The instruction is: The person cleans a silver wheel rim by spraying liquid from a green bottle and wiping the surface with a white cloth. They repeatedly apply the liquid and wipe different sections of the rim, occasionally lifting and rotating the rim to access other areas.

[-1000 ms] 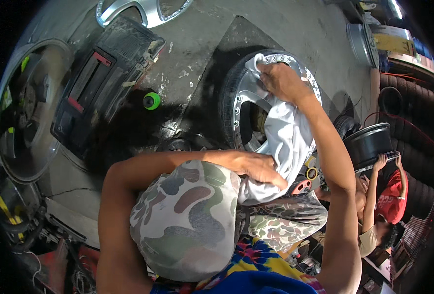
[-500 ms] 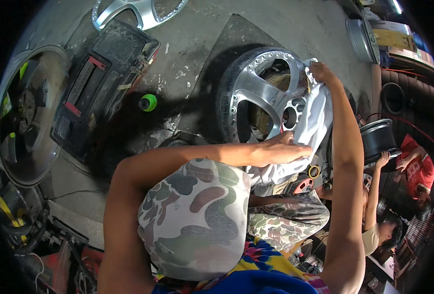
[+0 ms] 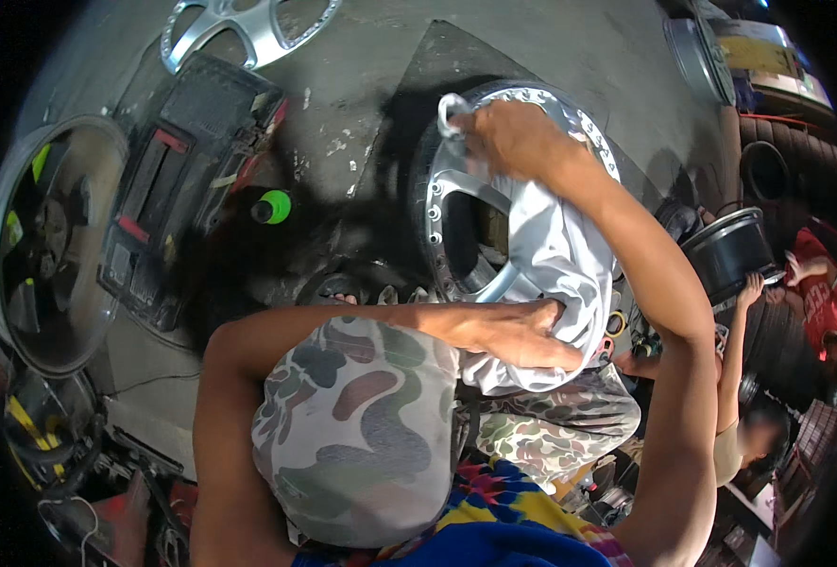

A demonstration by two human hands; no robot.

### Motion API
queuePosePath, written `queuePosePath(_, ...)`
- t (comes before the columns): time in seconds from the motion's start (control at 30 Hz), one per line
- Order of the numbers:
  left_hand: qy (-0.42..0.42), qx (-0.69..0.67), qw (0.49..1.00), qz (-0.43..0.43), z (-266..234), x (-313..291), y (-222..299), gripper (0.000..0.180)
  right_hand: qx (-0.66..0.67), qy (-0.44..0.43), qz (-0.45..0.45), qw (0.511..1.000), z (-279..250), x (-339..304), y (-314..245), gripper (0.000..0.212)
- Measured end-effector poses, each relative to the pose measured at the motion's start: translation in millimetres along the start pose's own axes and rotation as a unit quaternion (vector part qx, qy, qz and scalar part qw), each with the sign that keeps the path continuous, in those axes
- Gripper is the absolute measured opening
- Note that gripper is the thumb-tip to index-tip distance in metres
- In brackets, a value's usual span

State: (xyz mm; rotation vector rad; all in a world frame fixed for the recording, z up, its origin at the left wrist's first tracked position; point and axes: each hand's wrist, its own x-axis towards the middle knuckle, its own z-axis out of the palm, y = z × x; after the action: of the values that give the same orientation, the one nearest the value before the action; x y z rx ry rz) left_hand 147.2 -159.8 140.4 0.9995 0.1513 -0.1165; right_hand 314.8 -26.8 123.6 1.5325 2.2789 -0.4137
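In front of my knees stands a silver spoked wheel rim [image 3: 533, 93] with bolts around its edge. A white cloth [image 3: 570, 255] is draped over its right and near parts, hiding the hub. My right hand [image 3: 522, 146] is closed on one end of the cloth at the rim's far left edge, its fingers slightly blurred. My left hand [image 3: 518, 335] grips the cloth's near part, low over the rim by my knee.
At left are a black toolbox [image 3: 215, 99], a large wheel rim [image 3: 111, 274] and a green-capped bottle [image 3: 273, 207]. Another silver rim [image 3: 261, 38] lies farther off. At right a co-worker's hand [image 3: 751, 288] touches a black rim [image 3: 735, 250]; a person in a red shirt [image 3: 820, 302] is beyond.
My right hand has swept left across the rim with the cloth's end, so the cloth now covers the hub. My left hand has shifted slightly down and stays on the cloth.
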Motion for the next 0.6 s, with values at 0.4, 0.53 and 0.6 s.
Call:
queuePosePath(0.4,0.056,-0.068,0.996,-0.008,-2,68,9,0.031,-0.16,-0.187,0.145,0.958,101,-130,267,0.027)
queuePosePath(0.53,0.007,0.013,0.998,-0.056,5,65,25,0.062,-0.138,-0.246,0.107,0.953,159,-218,282,0.021)
queuePosePath(0.6,-0.053,0.056,0.995,-0.057,9,69,25,0.055,-0.125,-0.212,0.088,0.965,201,-284,280,0.017)
